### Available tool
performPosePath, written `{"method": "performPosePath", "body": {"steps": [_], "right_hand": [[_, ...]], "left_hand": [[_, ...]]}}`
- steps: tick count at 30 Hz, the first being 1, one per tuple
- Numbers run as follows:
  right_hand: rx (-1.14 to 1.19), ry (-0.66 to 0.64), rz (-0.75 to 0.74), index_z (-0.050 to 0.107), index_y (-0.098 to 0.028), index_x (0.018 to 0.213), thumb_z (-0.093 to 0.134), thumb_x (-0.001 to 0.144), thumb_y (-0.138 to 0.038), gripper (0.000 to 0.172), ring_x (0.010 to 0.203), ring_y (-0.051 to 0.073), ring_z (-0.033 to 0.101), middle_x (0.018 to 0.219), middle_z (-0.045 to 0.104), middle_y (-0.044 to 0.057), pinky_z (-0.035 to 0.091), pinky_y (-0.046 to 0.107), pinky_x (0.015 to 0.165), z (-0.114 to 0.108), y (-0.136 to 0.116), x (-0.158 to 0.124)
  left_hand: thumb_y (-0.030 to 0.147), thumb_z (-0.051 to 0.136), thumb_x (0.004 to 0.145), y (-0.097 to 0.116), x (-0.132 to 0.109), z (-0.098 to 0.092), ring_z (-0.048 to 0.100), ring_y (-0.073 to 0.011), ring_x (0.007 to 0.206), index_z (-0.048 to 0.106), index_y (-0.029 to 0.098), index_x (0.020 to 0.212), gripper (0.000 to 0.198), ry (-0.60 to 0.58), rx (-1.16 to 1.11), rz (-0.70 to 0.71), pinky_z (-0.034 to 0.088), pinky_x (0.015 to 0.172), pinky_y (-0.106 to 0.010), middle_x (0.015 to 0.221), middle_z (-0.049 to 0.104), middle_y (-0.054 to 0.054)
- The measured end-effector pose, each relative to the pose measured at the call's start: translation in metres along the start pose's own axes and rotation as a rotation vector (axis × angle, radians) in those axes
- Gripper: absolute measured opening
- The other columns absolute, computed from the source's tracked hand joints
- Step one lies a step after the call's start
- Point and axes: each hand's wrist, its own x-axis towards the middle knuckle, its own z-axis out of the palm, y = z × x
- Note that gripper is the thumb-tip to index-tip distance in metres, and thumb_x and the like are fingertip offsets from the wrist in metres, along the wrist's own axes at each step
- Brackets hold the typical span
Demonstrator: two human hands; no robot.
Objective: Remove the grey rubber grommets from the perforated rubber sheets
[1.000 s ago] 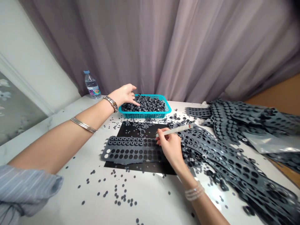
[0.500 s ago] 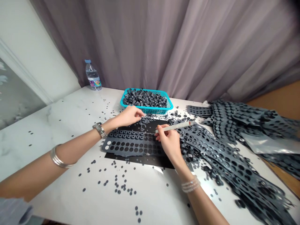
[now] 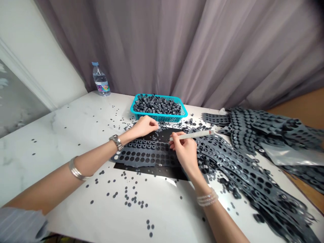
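My right hand [image 3: 184, 148] is closed around a slim white pen-like stick [image 3: 199, 134], its reddish-brown end pointing right. Under that hand lies a dark grey rubber sheet [image 3: 136, 163] with rows of round holes; part of its far row bears small rings. My left hand [image 3: 145, 126] hovers over the far edge of this sheet, thumb and fingertips pinched together. Whatever sits in that pinch is too small to make out. Beneath the sheet is a flat black board [image 3: 152, 172], with small dark discs scattered on its far part.
A turquoise basket [image 3: 159, 116] full of small black rubber rings stands behind my hands. Punched rubber strips [image 3: 243, 168] pile up on the right, with a clear plastic bag [image 3: 291, 155] among them. A water bottle [image 3: 101, 81] stands back left. Loose dark discs dot the white table [image 3: 76, 216].
My left hand has moved slightly right along the far side of the sheet, still pinched. The right hand and its stick have shifted a little to the right.
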Motion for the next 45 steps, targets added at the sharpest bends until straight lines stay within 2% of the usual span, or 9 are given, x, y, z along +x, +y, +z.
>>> {"method": "performPosePath", "body": {"steps": [5,8,14,19,24,28,34,39,45], "right_hand": [[0.034,0.344,-0.003,0.065,-0.019,0.086,0.053,0.090,-0.046,0.030,0.057,0.018,0.065,0.067,0.070,0.002,0.049,0.029,0.063,-0.012,-0.002,0.002],[0.054,0.422,-0.002,0.065,-0.018,0.086,0.053,0.090,-0.046,0.031,0.057,0.018,0.065,0.067,0.070,0.002,0.050,0.030,0.064,-0.019,-0.004,0.003],[0.123,0.471,-0.052,0.063,-0.018,0.087,0.052,0.091,-0.047,0.031,0.057,0.017,0.064,0.067,0.068,0.002,0.050,0.029,0.061,-0.021,-0.013,0.004],[0.098,0.313,-0.014,0.060,-0.020,0.103,0.046,0.093,-0.049,0.034,0.062,0.018,0.065,0.078,0.069,0.004,0.047,0.027,0.056,-0.028,-0.002,0.014],[-0.373,-0.006,-0.035,0.057,-0.022,0.084,0.038,0.096,-0.044,0.032,0.065,0.020,0.062,0.070,0.065,0.005,0.039,0.027,0.061,-0.045,0.016,0.022],[-0.630,-0.090,-0.043,0.052,-0.025,0.085,0.032,0.098,-0.041,0.029,0.052,0.018,0.051,0.057,0.053,0.000,0.029,0.026,0.057,-0.048,0.017,0.019],[-0.591,-0.220,-0.116,0.041,-0.025,0.078,0.056,0.083,-0.029,0.017,0.059,0.017,0.054,0.065,0.055,0.000,0.030,0.025,0.057,-0.037,0.029,0.019],[-0.566,-0.190,-0.169,0.040,-0.024,0.072,0.044,0.072,-0.008,0.017,0.060,0.016,0.052,0.063,0.053,-0.001,0.032,0.025,0.060,-0.040,0.036,0.021],[-0.765,0.064,-0.157,0.050,-0.022,0.078,0.044,0.070,-0.005,0.020,0.057,0.017,0.045,0.064,0.052,0.001,0.027,0.027,0.058,-0.066,0.035,0.027]], "left_hand": [[0.022,0.049,0.087,0.031,0.017,0.011,0.064,-0.0145,0.074,0.068,0.016,0.122,0.040,-0.137,-0.106,0.136,0.047,0.071,-0.026,0.092,0.077,-0.006],[0.008,0.045,0.083,0.026,0.022,0.002,0.064,-0.0126,0.076,0.051,0.016,0.139,0.058,-0.077,-0.067,0.147,0.048,0.074,-0.025,0.102,0.075,-0.007],[0.013,0.054,0.081,-0.025,0.007,-0.029,0.065,-0.0179,0.076,0.076,0.013,0.100,0.030,0.106,0.348,-0.028,0.048,0.082,-0.030,0.085,0.076,-0.008],[0.013,0.058,0.078,-0.046,-0.005,-0.031,0.065,-0.0213,0.078,0.076,0.012,0.098,0.028,0.107,0.384,-0.055,0.048,0.081,-0.033,0.086,0.075,-0.010],[0.014,0.061,0.076,-0.054,0.002,-0.020,0.063,-0.0200,0.075,0.077,0.014,0.098,0.027,0.102,0.381,-0.061,0.047,0.076,-0.031,0.083,0.074,-0.008],[0.016,0.064,0.074,-0.057,0.006,-0.014,0.064,-0.0187,0.077,0.075,0.014,0.104,0.032,0.086,0.359,-0.053,0.047,0.074,-0.030,0.086,0.074,-0.007],[0.011,0.061,0.074,-0.059,0.008,-0.010,0.063,-0.0178,0.075,0.076,0.014,0.101,0.030,0.088,0.349,-0.053,0.046,0.074,-0.029,0.085,0.074,-0.007],[0.008,0.058,0.073,-0.060,0.007,-0.013,0.064,-0.0164,0.071,0.076,0.014,0.100,0.033,0.086,0.342,-0.071,0.047,0.073,-0.027,0.079,0.074,-0.005],[0.009,0.057,0.072,-0.061,0.005,-0.017,0.064,-0.0169,0.070,0.076,0.013,0.100,0.035,0.107,0.326,-0.107,0.049,0.076,-0.029,0.077,0.074,-0.006]]}}
